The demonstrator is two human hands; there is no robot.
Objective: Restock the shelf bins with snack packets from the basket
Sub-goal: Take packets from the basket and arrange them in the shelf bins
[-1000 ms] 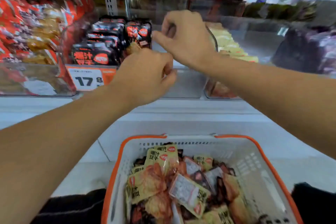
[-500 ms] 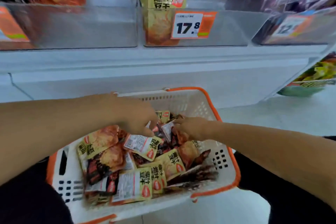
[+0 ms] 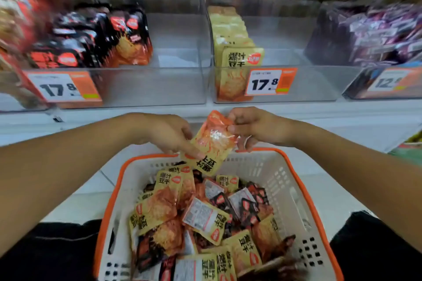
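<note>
Head view looks down over both forearms at a white basket with an orange rim, heaped with yellow and black snack packets. Above its far edge, the two hands hold one yellow-and-orange packet between them, upside down to the camera, its printed end hanging toward the basket. The left hand pinches the packet's lower left side, fingers closed together on it. The right hand grips the upper right corner, its fingers curled around the edge.

Behind the hands runs the white shelf, carrying clear bins. The bin straight ahead holds a single row of matching yellow packets along its left wall, with a price tag reading 17.8 on its front. The bin to the left holds black-and-red packets and a similar tag. Farther right, a bin of purple packets is blurred.
</note>
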